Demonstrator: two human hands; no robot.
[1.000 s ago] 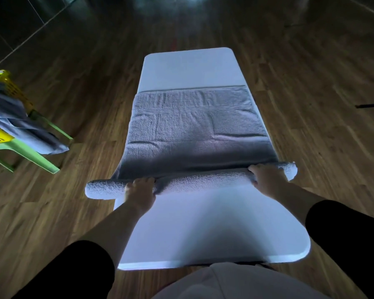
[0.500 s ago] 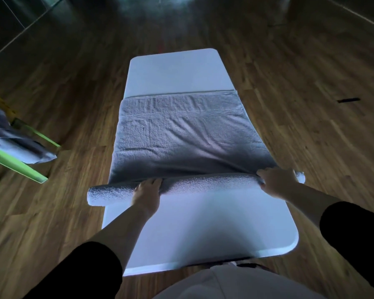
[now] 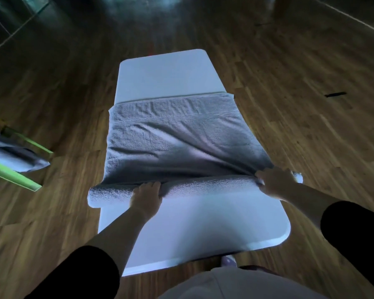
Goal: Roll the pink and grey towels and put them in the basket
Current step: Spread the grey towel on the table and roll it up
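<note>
The white surface [image 3: 194,223] carries the grey towel [image 3: 173,143], laid flat along it so it winds evenly. Its near end forms a roll [image 3: 207,185] across the surface, overhanging both sides. The left hand [image 3: 146,196] and right hand [image 3: 274,182] sit well apart, fingers [image 3: 151,186] curled over the roll for even pressure. Left of the surface, a green frame [image 3: 11,175] holds grey cloth [image 3: 13,156]; nothing seems to block the path.

A white table [image 3: 164,78] stands on a wooden floor [image 3: 311,137]; a small dark strip [image 3: 335,94], perhaps tape, lies to its right.
</note>
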